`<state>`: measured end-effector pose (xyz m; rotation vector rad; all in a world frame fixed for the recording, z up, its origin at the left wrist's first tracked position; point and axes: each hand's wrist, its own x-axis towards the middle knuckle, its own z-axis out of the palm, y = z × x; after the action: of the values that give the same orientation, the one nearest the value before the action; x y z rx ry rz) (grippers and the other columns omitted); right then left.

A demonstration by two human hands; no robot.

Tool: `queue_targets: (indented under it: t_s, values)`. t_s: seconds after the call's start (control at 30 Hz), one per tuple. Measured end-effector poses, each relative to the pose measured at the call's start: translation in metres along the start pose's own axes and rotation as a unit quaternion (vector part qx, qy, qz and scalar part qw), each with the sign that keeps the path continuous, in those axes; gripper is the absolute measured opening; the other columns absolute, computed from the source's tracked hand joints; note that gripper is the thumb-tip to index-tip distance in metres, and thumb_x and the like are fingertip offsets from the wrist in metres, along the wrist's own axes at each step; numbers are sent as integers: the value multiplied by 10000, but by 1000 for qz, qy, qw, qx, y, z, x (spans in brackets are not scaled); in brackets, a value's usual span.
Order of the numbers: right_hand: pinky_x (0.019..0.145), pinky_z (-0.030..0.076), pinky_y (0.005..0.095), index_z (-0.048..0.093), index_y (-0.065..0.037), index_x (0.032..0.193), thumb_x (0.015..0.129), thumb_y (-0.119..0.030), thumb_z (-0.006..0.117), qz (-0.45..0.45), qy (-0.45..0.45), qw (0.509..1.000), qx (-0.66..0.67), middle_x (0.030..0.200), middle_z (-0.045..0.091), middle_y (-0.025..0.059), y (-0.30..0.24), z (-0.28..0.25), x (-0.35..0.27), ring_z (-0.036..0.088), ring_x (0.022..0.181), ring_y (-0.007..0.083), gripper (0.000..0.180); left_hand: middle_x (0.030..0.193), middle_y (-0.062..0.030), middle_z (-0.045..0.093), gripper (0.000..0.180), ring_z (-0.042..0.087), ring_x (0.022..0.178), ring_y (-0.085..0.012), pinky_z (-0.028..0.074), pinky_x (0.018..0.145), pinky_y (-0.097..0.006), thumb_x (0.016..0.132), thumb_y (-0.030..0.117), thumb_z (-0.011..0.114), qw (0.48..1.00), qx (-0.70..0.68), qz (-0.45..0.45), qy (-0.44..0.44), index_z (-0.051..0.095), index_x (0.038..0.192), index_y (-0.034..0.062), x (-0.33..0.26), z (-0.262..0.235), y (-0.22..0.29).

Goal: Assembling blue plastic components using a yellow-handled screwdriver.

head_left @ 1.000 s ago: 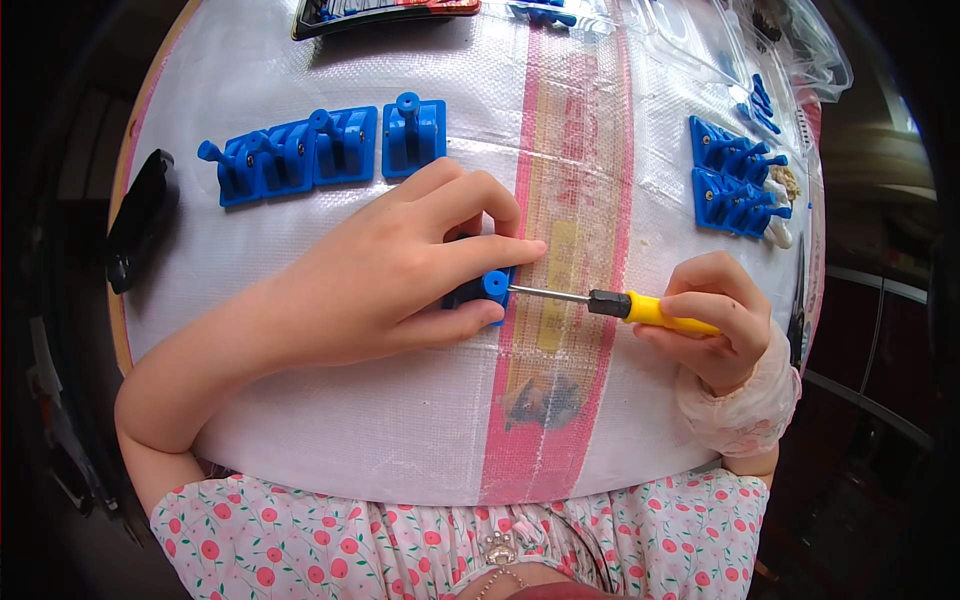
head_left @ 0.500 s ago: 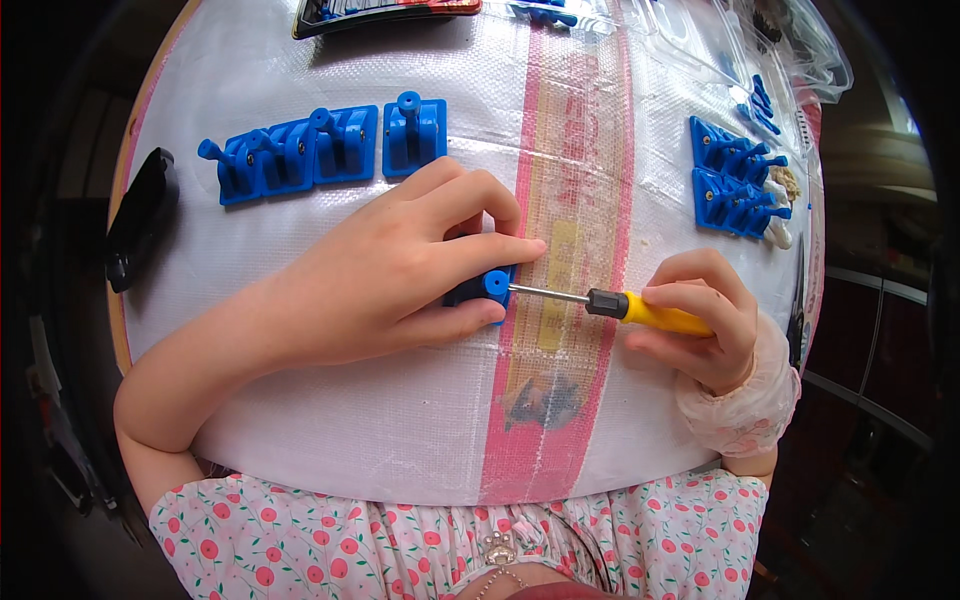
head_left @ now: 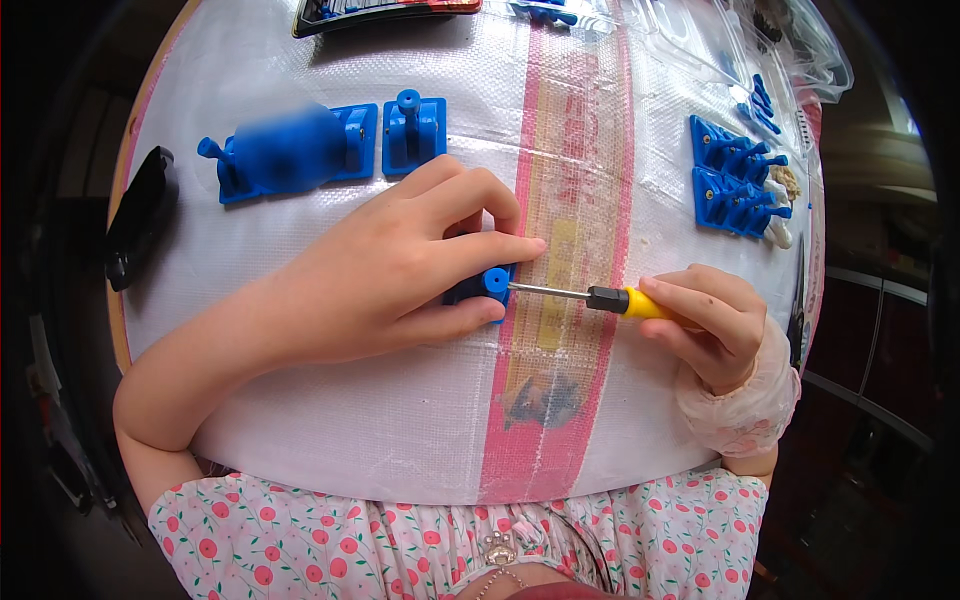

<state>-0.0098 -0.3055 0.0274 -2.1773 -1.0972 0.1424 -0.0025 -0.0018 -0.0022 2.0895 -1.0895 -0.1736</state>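
Note:
My left hand (head_left: 400, 255) is closed over a blue plastic piece (head_left: 495, 282) on the table, and mostly hides it. Only its round knob and a bit of its base show between the thumb and index finger. From the right, my right hand (head_left: 715, 320) grips the yellow handle of a screwdriver (head_left: 608, 299) with a black collar. Its metal shaft lies nearly level and its tip reaches the side of the blue piece by the knob; the exact contact point is too small to make out.
Similar blue pieces stand in a row (head_left: 355, 140) beyond my left hand, partly blurred, with a single blue piece (head_left: 415, 140) beside it. More blue pieces (head_left: 735, 180) sit at the right. A black object (head_left: 142, 220) lies at the left edge, a black tray (head_left: 390, 15) at the back.
My right hand has shifted its fingers around the screwdriver handle, covering more of it now. The left hand, blue piece and screwdriver tip stay in place.

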Motion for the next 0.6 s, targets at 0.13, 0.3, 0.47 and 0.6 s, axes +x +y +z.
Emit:
queue_targets:
  t_s: [0.13, 0.3, 0.47, 0.6]
  values:
    - [586, 510, 298, 655, 35, 1048, 748, -56, 779, -20, 19, 1000, 7, 879, 643, 141, 2, 3, 0, 658, 714, 234, 337, 1085, -56, 504, 485, 469, 932, -201, 436, 801, -302, 758, 98, 717, 1000, -2, 3, 1, 623, 1233, 104, 1, 1, -1]
    - [599, 514, 285, 638, 29, 1055, 723, -47, 798, -31, 29, 999, 14, 916, 630, 156, 5, 10, 1, 654, 740, 234, 377, 1091, -58, 504, 474, 469, 941, -202, 439, 805, -302, 769, 104, 711, 1000, 4, 4, 0, 622, 1234, 103, 0, 0, 0]
    - [607, 527, 285, 637, 16, 1026, 715, -43, 808, 3, 65, 997, 47, 871, 657, 159, 1, 12, -4, 674, 720, 244, 359, 1097, -62, 504, 465, 472, 953, -204, 446, 811, -299, 774, 105, 709, 1000, 0, 5, 2, 624, 1230, 97, 0, 1, -1]
    - [605, 534, 301, 634, 17, 1017, 722, -47, 802, 1, 44, 998, 36, 857, 677, 166, 1, 9, -2, 687, 722, 261, 346, 1097, -62, 504, 466, 473, 956, -204, 447, 810, -299, 770, 101, 711, 1000, 0, 1, 0, 625, 1228, 96, 0, 1, -1]
